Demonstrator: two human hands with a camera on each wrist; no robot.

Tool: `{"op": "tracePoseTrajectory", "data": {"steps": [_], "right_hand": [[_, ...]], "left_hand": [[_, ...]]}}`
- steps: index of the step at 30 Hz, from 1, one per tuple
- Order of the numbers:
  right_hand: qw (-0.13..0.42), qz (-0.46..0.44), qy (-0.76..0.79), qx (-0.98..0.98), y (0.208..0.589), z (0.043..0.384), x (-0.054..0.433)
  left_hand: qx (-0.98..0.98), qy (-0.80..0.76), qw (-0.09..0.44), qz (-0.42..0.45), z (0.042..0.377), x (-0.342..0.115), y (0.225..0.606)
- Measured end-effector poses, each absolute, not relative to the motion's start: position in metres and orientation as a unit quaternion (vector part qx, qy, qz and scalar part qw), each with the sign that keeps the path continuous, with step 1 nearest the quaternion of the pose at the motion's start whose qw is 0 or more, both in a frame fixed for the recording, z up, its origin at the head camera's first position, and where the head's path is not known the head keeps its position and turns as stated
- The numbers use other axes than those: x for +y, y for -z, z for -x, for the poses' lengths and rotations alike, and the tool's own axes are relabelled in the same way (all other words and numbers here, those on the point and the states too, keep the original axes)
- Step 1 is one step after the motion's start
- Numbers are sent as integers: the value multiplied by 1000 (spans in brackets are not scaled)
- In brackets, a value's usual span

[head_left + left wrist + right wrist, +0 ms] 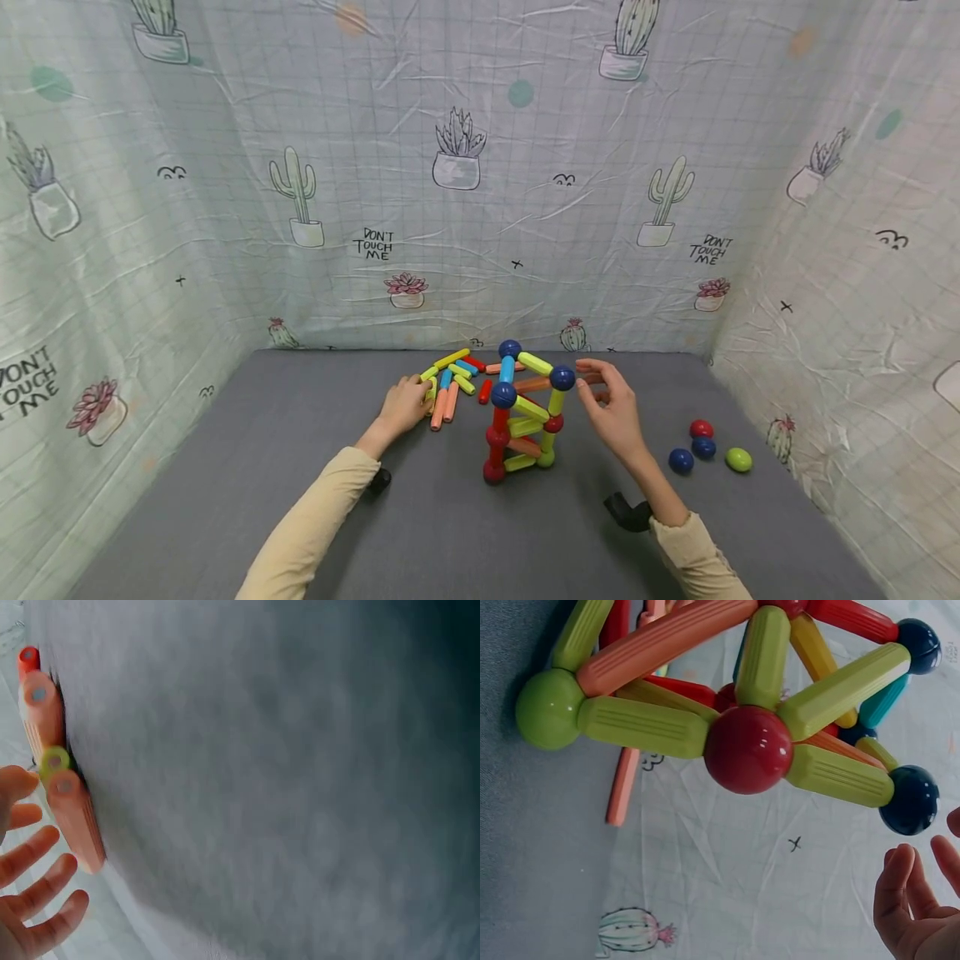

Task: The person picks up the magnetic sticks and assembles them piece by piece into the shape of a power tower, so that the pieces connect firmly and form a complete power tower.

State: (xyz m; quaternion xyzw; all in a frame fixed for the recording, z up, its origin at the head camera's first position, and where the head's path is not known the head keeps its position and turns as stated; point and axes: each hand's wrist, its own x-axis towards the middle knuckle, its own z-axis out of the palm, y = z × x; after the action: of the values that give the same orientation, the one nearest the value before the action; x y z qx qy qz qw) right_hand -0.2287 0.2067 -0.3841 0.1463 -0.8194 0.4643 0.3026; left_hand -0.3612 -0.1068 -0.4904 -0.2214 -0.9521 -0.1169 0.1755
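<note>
A tower of magnetic rods and balls point(533, 409) stands upright on the grey table, with blue balls on top and red and green balls lower down. My right hand point(617, 417) is beside its upper right corner, fingers loosely bent. In the right wrist view a small gap shows between those fingertips and the dark blue ball point(909, 799). Over at the loose rods point(448, 403), my left hand point(406, 406) reaches to the pile's near-left side. Its fingers are spread in the left wrist view, close to an orange rod point(77, 821), and no rod shows in its grasp.
Apart from the tower, a red ball point(701, 428), two blue balls point(681, 461) and a green ball point(738, 459) lie at the right. A cactus-print cloth point(480, 250) hangs behind the table and along both sides.
</note>
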Motion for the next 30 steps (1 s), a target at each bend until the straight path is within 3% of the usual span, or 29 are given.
{"op": "tracePoseTrajectory", "data": {"steps": [8,13,19,30], "right_hand": [[279,-155,-463,-827,369,216,195],[276,-150,-456,-833,362,211,189],[273,-155,-453,-834,363,212,190],[270,-157,-459,-832,364,212,191]], "left_hand": [[-956,78,170,227,374,-112,482],[-947,27,140,287,381,-98,476],[-925,17,156,346,381,-66,477],[-952,-74,123,271,373,-43,486]]}}
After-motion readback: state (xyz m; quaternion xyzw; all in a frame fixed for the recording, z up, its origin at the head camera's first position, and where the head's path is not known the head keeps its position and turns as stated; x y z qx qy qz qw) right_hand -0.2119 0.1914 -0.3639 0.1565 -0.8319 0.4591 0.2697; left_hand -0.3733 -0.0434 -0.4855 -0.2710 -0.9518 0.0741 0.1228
